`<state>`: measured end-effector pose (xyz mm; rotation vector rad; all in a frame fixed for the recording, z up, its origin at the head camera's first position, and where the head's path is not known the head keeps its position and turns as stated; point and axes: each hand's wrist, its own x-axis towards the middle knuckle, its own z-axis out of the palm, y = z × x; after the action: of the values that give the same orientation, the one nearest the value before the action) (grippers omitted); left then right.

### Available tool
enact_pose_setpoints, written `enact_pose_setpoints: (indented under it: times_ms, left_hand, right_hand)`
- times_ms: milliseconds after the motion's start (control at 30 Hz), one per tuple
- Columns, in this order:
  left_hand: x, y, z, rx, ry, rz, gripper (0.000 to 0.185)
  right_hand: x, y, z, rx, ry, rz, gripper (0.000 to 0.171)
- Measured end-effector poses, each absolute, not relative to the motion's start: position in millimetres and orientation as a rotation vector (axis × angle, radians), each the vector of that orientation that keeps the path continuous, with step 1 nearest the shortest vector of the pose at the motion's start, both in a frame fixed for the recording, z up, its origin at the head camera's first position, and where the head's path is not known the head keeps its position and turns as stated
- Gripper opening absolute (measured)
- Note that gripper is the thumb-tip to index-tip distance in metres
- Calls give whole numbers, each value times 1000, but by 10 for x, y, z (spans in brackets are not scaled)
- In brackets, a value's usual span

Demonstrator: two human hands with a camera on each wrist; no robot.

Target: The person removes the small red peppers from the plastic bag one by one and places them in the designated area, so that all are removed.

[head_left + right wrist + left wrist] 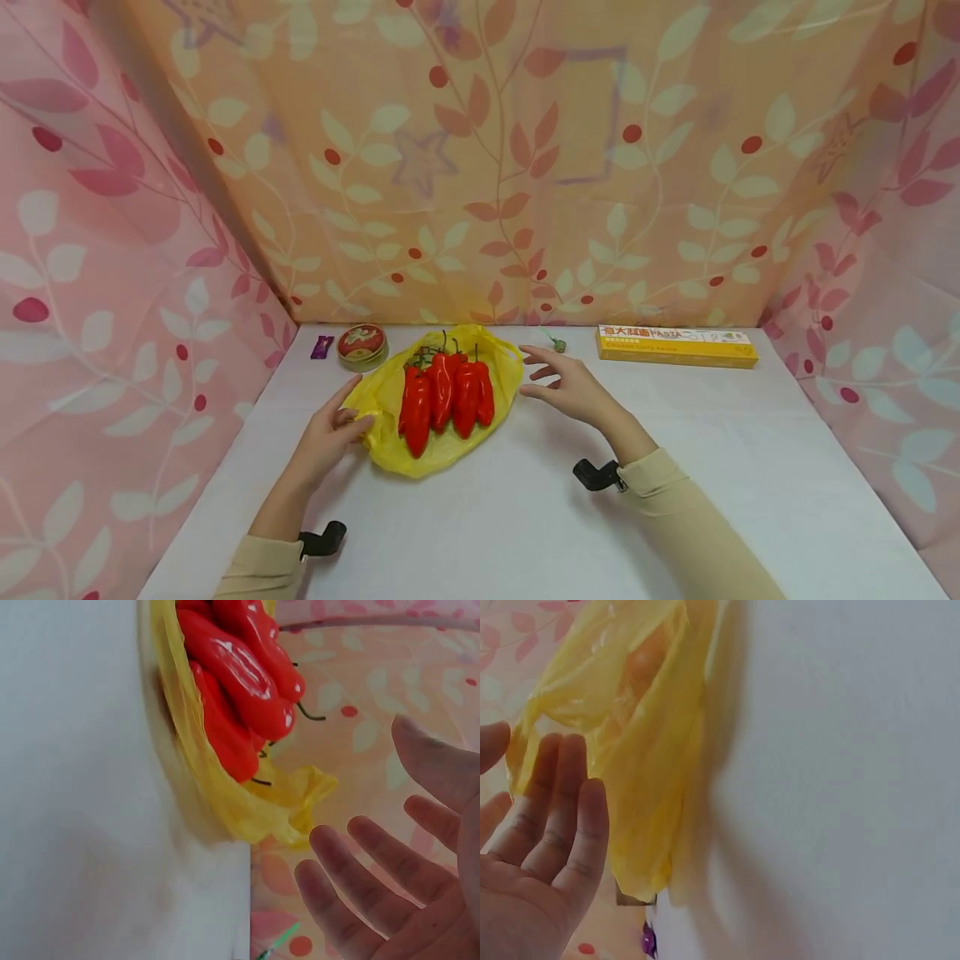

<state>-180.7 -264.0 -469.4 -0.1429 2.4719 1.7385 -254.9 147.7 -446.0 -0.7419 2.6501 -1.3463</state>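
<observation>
A yellow bag (438, 421) lies flat on the white counter (525, 517), spread open, with red peppers (446, 398) in a row on it, stems pointing to the back wall. Laid out like this, the plastic serves as a mat under them and its loose rim is easy to reach from either side.

The left hand (333, 429) is at the bag's left edge; its fingers are nearly straight and touch the plastic there, and I can't tell whether the thumb pinches a fold. The right hand (570, 387) hovers just beside the bag's right edge, fingers spread and relaxed, holding nothing and clear of the plastic, as the right wrist view shows.

Behind the bag, on the left, stands a round tin (362, 346) with a purple sweet (322, 347) next to it. A green sweet (557, 342) lies near the right hand, and a pasta box (677, 345) sits further right, along the back wall.
</observation>
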Motion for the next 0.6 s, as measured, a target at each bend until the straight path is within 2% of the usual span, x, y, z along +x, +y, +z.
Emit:
enact_pose_setpoints:
  times_ms: [267, 600]
  left_hand:
    - [-1818, -2582, -4691, -105, 2513, 1718, 40]
    - [-1840, -2560, -4742, -224, 2477, 1711, 34]
  right_hand:
    - [-2663, 1155, -4541, -708, 2563, -1384, 67]
    - [-2806, 745, -4635, -686, 2470, -1436, 65]
